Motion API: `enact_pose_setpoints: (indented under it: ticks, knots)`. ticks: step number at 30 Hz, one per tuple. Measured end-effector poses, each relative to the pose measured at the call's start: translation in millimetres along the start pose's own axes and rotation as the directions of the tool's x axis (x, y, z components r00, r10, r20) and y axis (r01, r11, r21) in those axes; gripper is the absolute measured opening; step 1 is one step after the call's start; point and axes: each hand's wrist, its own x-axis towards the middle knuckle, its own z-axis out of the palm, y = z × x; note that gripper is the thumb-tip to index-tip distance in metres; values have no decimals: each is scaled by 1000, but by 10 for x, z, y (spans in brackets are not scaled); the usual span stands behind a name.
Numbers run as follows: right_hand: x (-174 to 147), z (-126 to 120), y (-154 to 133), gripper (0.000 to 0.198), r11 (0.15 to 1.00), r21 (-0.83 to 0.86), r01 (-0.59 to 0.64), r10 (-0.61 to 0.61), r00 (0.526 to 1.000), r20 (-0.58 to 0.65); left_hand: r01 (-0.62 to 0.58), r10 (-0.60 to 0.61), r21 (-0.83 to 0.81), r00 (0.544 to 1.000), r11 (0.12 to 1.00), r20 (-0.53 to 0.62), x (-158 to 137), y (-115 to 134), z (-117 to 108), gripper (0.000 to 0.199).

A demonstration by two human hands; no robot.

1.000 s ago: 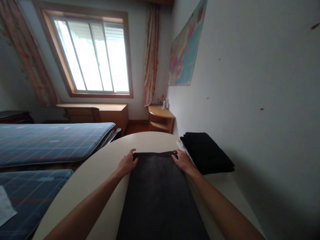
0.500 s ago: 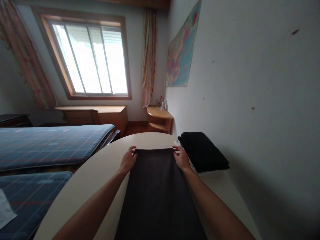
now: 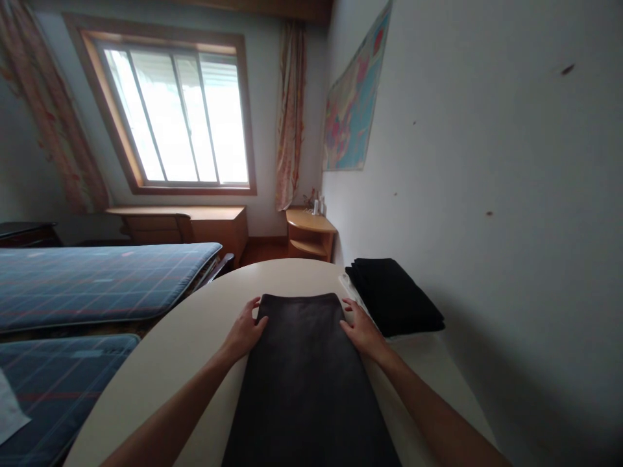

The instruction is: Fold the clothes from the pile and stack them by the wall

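Thumbs and fingers parted, your left hand (image 3: 243,332) and right hand (image 3: 363,332) flank the far end of dark fabric (image 3: 311,383), already flat on the cream table (image 3: 168,363) but apart from the folded black cloths (image 3: 393,295).

No readable text or numbers; wall map (image 3: 354,107) too blurred to read.

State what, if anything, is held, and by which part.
Nothing seems held: the left grip and right grip are open at the far corners of the dark cloth, though they may touch its edges.
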Motion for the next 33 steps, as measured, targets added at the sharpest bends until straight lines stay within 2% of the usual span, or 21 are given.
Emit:
enact_pose_setpoints:
  ticks: [2,4,7,9,11,15,19,22,24,27,29,33]
  knots:
    - [-75,-62,-21,46,997,73,31,-35,999,42,3,1,-77,999,997,49,-159,-2,-26,70]
    - [-125,-86,-43,32,992,117,52,-56,998,31,-24,37,-119,994,993,107,-318,14,-57,75]
    - [-187,-66,-73,22,987,150,55,-52,998,-24,-129,136,-55,980,990,145,-536,74,-109,79]
    - [-236,-59,-102,23,988,147,43,-39,999,-28,-164,160,15,975,986,152,-663,126,-149,78]
    - [-299,-90,-145,28,993,120,11,-10,1000,-9,-151,140,54,977,987,160,-781,173,-195,75]
    - [-482,-240,-266,41,997,79,-25,17,995,98,-104,87,95,982,990,166,-1019,239,-312,68]
    - [-701,-358,-368,40,999,46,11,-19,985,172,-46,43,6,972,999,232,-1278,296,-463,65]
    - [-832,-387,-404,35,999,37,13,-19,987,158,5,21,-77,942,997,334,-1499,342,-612,64]
    - [-915,-402,-423,38,998,51,-27,19,989,146,9,34,-106,915,994,403,-1655,345,-717,68]
    - [-1097,-461,-483,49,991,73,-108,94,981,168,-12,69,-122,877,992,475,-1875,279,-832,81]
    - [-1277,-533,-550,51,989,75,-129,111,971,211,-60,115,-130,875,990,470,-1992,203,-859,85]
    - [-1674,-713,-701,54,994,17,-108,96,937,336,-163,199,-124,902,979,383,-2121,101,-829,68]
